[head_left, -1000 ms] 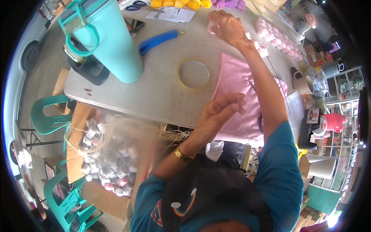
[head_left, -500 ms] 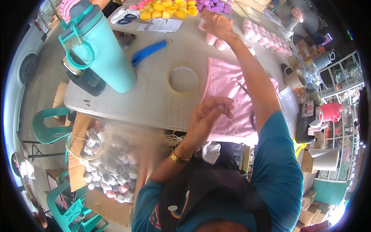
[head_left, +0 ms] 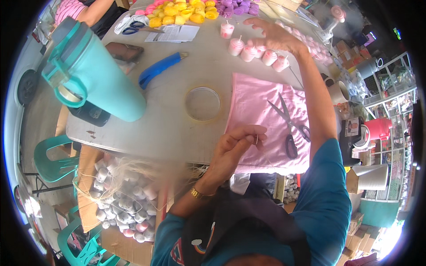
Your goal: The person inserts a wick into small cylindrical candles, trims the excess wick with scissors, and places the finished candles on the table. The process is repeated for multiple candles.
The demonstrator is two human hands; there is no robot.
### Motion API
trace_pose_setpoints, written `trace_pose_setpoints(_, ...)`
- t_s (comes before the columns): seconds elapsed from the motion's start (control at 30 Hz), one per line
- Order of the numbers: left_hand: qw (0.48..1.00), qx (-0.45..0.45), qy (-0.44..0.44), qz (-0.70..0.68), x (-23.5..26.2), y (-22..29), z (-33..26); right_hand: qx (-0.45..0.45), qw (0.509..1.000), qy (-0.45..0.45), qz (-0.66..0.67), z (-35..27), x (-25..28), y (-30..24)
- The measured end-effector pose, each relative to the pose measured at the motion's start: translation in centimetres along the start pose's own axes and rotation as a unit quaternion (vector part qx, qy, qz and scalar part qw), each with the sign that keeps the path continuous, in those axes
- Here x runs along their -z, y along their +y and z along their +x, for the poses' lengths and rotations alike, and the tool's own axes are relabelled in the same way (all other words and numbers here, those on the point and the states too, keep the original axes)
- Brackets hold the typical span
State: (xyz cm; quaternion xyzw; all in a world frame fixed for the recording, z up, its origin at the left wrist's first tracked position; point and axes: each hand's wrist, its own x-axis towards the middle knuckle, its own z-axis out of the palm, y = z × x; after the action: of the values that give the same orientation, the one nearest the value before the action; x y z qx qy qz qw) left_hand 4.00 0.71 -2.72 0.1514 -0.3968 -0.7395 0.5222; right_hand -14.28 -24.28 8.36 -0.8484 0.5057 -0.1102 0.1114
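My right hand is stretched far across the table, fingers spread just above a row of small pink candle cups, holding nothing. My left hand, with a gold bracelet at the wrist, hovers at the near edge of a pink cloth and pinches a thin pale strand between thumb and fingers. Black-handled scissors lie on the cloth, right of my left hand.
A clear tape ring, a blue cutter, a big teal bottle and a phone lie on the grey table. Yellow and purple candles sit at the far edge beside another person's arm. Below left stands a cardboard box of cups.
My right hand held a pink cup high, then moved it to the row and let go; its fingers are now spread. The left hand stayed by the cloth edge, pinching the strand.
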Motion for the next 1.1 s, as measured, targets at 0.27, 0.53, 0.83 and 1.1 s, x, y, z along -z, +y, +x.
trace_pose_setpoints(0.27,1.000,0.013,0.008,-0.011,-0.3,0.2,-0.1,0.136,0.989,-0.017,-0.057,-0.7,-4.8,0.1)
trace_pose_setpoints(0.53,1.000,0.017,0.000,0.015,-0.2,0.2,-0.5,0.106,0.994,-0.031,0.021,-0.3,-4.0,-0.6)
trace_pose_setpoints(0.83,1.000,0.009,0.009,0.009,-0.2,0.0,-0.4,0.004,0.998,0.048,-0.039,6.3,-5.1,-1.0)
trace_pose_setpoints(1.1,0.995,-0.013,0.018,0.094,-0.6,0.2,-0.2,-0.033,0.995,0.038,-0.088,3.3,-3.0,-2.2)
